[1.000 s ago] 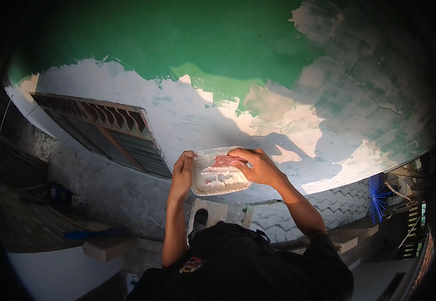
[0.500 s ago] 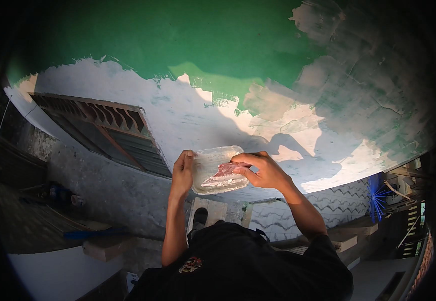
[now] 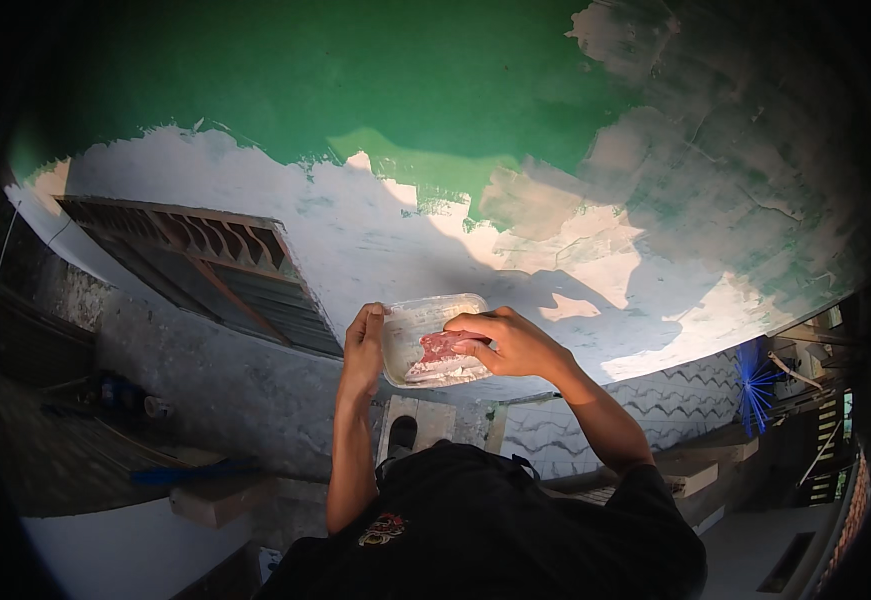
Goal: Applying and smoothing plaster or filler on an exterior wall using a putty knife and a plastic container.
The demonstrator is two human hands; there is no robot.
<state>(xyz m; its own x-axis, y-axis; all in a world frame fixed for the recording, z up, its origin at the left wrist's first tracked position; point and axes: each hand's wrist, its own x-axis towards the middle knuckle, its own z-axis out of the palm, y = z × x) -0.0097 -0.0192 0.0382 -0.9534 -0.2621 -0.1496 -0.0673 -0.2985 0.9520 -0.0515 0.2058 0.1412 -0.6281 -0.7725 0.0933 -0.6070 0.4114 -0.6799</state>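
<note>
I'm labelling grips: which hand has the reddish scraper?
The right hand, pinching the scraper; the left hand instead holds the tray by its left edge.

So the carrier up front is a shallow clear tub [image 3: 395, 335], with whitish paste [image 3: 433, 377] smeared around inside and thickest toward the near edge. A reddish scraper [image 3: 437, 348] has its blade down in there, right up against the paste. Lower down there's a pale board [image 3: 433, 415] with a dark sandal [image 3: 403, 432] planted on it. The ground off to the left is pretty dim: some dark clutter [image 3: 115, 388], can't tell what, plus a long blue thing [image 3: 192, 471] just beside a pale block [image 3: 220, 502].
</note>
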